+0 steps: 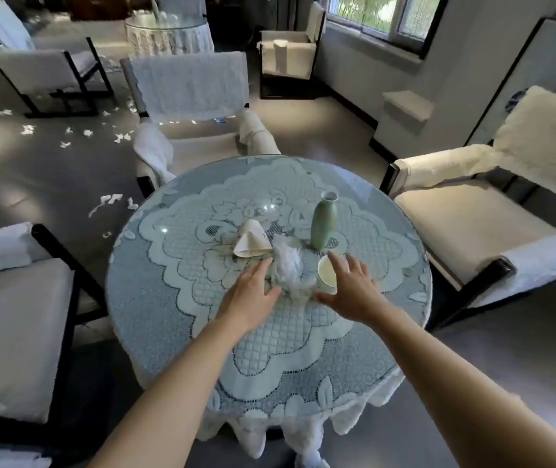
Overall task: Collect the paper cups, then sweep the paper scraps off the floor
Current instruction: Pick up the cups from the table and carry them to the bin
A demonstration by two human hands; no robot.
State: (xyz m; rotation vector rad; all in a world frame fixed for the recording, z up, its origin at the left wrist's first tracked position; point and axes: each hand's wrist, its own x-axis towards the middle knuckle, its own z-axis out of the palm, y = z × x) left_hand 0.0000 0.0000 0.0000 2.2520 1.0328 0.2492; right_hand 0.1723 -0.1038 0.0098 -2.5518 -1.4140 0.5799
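Fingers (263, 269) of left hand (253, 295) straight, spread, holding nothing, just short of flattened paper cup (251, 244) lying on side near centre of tabletop (168, 298). Right hand (351, 288) fingers likewise apart, over rim of upright paper cup (327, 276); contact unclear. Crumpled white paper (290, 261) between hands. Green vase (323, 224) upright behind. Paper scraps (111, 200) scattered on floor (50, 177), left of tabletop.
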